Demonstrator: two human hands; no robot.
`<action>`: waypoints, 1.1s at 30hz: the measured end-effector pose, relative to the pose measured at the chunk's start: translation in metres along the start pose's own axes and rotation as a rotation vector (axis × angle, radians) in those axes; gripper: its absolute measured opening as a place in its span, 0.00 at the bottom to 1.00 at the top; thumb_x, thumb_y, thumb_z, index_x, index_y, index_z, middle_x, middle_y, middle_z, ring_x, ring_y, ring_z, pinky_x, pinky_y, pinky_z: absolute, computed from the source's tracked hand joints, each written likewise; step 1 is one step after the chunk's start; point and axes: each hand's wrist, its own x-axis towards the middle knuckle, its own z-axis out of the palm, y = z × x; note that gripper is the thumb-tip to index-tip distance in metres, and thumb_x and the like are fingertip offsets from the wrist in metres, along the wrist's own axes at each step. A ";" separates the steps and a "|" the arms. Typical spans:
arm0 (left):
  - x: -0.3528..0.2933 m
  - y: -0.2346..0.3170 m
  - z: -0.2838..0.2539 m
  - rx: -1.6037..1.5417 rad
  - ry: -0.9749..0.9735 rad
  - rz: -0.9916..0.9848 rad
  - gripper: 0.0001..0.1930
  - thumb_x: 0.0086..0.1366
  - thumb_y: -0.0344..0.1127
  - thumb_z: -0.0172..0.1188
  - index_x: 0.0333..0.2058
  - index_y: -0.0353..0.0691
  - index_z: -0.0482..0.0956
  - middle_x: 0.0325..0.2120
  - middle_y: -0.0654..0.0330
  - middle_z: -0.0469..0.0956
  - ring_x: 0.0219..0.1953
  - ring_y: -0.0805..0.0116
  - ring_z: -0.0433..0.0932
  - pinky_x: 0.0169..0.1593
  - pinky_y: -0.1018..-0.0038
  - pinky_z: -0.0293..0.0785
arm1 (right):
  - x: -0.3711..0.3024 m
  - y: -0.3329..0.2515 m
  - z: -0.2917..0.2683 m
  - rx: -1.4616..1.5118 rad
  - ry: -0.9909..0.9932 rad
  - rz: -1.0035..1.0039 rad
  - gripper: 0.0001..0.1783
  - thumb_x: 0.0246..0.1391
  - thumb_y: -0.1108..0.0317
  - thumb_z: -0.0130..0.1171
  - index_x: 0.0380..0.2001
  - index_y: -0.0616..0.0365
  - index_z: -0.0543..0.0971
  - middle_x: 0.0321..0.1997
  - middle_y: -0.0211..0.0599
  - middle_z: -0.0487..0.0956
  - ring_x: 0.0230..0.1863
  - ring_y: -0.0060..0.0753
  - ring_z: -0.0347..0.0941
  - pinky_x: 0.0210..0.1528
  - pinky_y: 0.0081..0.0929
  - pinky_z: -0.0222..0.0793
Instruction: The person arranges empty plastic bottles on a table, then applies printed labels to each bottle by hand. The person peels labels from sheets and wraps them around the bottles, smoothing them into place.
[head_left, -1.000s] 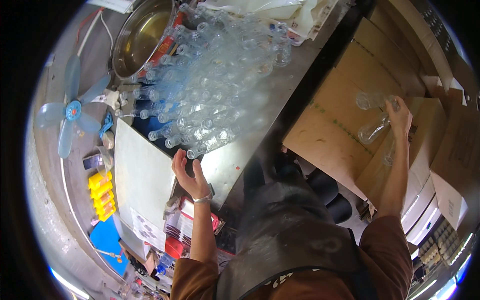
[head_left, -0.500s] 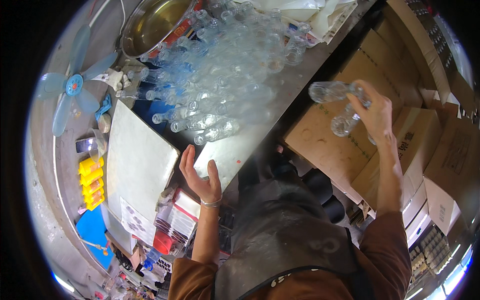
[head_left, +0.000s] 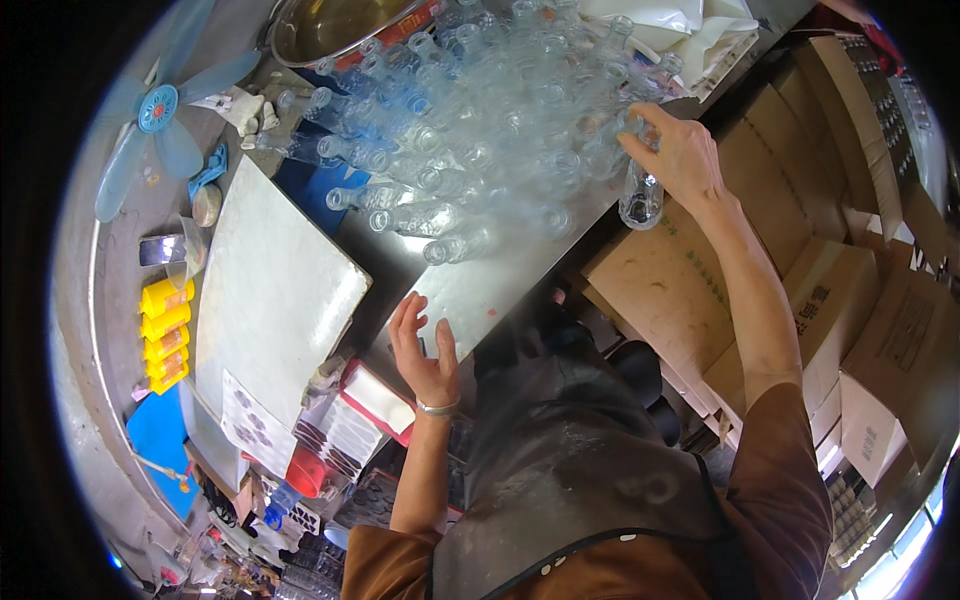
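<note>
The metal desk [head_left: 478, 305] carries clear glass bottles [head_left: 470, 150] at its far side, crowded together, probably to save room. Over its right edge, the right hand [head_left: 688, 165] has its fingers around at least one held bottle [head_left: 641, 203], base hanging free, likely for a slim grip. The left hand [head_left: 428, 372] waits near, empty, fingers wide.

**A cluttered workshop**

The place looked like a workshop, cramped and full of goods. A metal workbench [head_left: 485, 305] was crowded with clear bottles [head_left: 410, 218]; cardboard cartons [head_left: 885, 340] stood packed together along its right side. A blue-bladed fan [head_left: 158, 108] and stacked yellow objects [head_left: 165, 325] occupied the left, and a dark apron [head_left: 570, 470] covered brown clothing [head_left: 775, 475].
</note>
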 end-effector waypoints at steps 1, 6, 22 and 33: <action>-0.001 0.001 0.001 -0.015 -0.014 -0.011 0.21 0.62 0.26 0.62 0.54 0.35 0.74 0.55 0.48 0.73 0.52 0.56 0.76 0.50 0.67 0.75 | 0.002 -0.001 0.002 -0.002 0.006 -0.006 0.23 0.52 0.54 0.68 0.50 0.49 0.80 0.33 0.49 0.83 0.34 0.52 0.81 0.40 0.39 0.75; 0.000 0.007 0.008 -0.073 -0.065 0.002 0.20 0.59 0.22 0.60 0.52 0.35 0.76 0.53 0.48 0.75 0.51 0.57 0.77 0.48 0.69 0.76 | 0.010 -0.005 0.001 -0.002 -0.047 0.027 0.25 0.52 0.53 0.68 0.51 0.51 0.80 0.33 0.49 0.84 0.34 0.52 0.81 0.40 0.38 0.75; 0.001 -0.007 0.014 -0.129 -0.245 -0.017 0.21 0.61 0.22 0.60 0.55 0.35 0.74 0.53 0.49 0.74 0.47 0.62 0.81 0.46 0.72 0.78 | -0.049 -0.029 -0.037 0.222 0.012 0.196 0.13 0.52 0.66 0.70 0.38 0.61 0.82 0.28 0.32 0.81 0.29 0.17 0.73 0.34 0.20 0.69; -0.015 -0.025 0.061 -0.290 -0.598 -0.275 0.39 0.59 0.32 0.69 0.66 0.34 0.59 0.60 0.49 0.67 0.48 0.60 0.81 0.50 0.68 0.79 | -0.123 -0.132 0.057 0.417 0.065 -0.076 0.11 0.48 0.69 0.73 0.33 0.57 0.82 0.32 0.36 0.84 0.27 0.33 0.81 0.27 0.26 0.75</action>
